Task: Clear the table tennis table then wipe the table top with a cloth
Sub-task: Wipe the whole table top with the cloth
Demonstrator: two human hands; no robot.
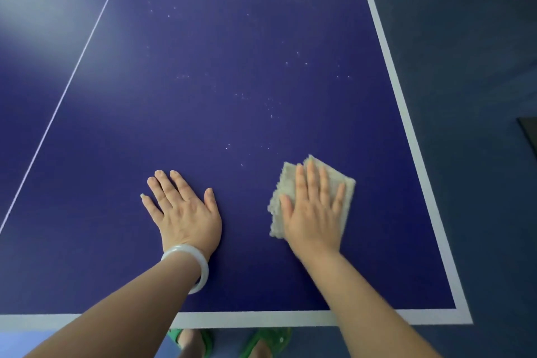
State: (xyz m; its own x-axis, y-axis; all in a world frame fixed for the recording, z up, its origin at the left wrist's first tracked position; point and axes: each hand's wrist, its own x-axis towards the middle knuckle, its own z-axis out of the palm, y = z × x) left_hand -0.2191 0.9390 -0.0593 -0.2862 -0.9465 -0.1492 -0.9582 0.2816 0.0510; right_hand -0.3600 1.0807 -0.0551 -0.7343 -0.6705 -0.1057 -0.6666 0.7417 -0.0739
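Observation:
The dark blue table tennis table (220, 73) fills the view, with white edge lines and a thin centre line. A beige folded cloth (283, 192) lies on the top near the front right. My right hand (313, 206) presses flat on the cloth with straight fingers. My left hand (183, 209) rests flat on the bare table top to the left of the cloth, fingers spread, a white bangle on its wrist. Small white specks are scattered over the surface beyond the hands.
The table's front edge (261, 318) runs just in front of me, its right edge (406, 125) slants up the frame. Dark blue floor (479, 67) lies to the right. Green sandals (270, 340) show below the front edge. A dark object (530, 131) sits at the far right.

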